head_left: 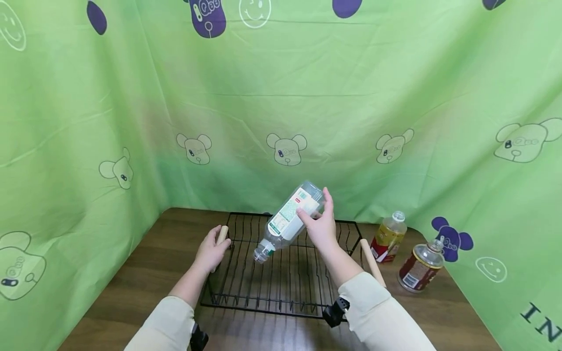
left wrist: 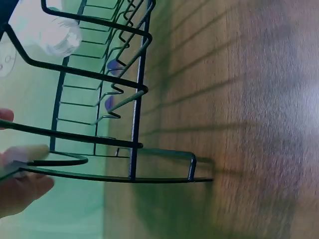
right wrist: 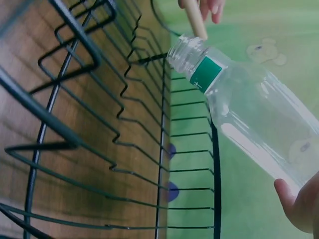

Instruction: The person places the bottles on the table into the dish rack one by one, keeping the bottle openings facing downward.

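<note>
A black wire dish rack [head_left: 263, 311] with wooden handles stands on the table. My left hand [head_left: 210, 251] grips the left wooden handle [head_left: 222, 235]; in the left wrist view its fingers [left wrist: 30, 191] show at that end of the rack. Over the rack, my right hand [head_left: 322, 229] holds a clear plastic bottle [head_left: 287, 214] near its base, thumb on the white label side. The bottle is tilted with its uncapped mouth pointing down to the left. In the right wrist view, a green band marks the neck of the bottle [right wrist: 259, 104], which looks empty.
Right of the rack's other wooden handle [head_left: 373, 261] stand two bottles: one with a yellow and red label [head_left: 388, 239], one with a dark red label [head_left: 419, 268]. A green printed curtain [head_left: 285, 107] hangs behind and beside the brown wooden table [head_left: 153, 263].
</note>
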`<state>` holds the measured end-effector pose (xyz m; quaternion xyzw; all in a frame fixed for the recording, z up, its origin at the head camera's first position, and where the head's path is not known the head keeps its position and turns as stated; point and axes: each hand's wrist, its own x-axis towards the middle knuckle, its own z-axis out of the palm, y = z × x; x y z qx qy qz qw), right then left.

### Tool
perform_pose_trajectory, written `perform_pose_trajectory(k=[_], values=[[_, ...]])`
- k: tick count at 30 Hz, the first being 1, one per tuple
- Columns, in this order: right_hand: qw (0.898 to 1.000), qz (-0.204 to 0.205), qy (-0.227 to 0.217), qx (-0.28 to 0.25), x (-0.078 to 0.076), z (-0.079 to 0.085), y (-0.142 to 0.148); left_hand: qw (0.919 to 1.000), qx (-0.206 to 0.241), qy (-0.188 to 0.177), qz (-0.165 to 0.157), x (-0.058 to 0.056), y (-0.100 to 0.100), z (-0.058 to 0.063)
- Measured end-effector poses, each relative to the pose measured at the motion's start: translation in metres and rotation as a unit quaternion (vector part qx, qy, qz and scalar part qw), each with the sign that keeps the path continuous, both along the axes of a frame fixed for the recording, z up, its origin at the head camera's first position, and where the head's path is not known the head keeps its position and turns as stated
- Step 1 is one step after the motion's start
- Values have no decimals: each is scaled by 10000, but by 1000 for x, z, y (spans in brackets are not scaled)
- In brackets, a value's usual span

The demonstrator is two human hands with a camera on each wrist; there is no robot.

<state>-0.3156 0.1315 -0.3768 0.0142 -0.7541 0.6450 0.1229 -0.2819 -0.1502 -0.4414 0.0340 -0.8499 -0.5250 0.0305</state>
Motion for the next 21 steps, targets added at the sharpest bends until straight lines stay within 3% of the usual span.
perform_pose_trajectory(k=[8,14,21], values=[[9966,96,46,821,-11,-1,-8,9964,34,-622,-581,-2,-8,-7],[9922,338,90,1199,-16,-3,-13,9945,348,-717,-681,-4,-12,-10],[9902,728,-71,1189,-18,-3,-15,9939,447,-701,-730,-4,-11,-10]])
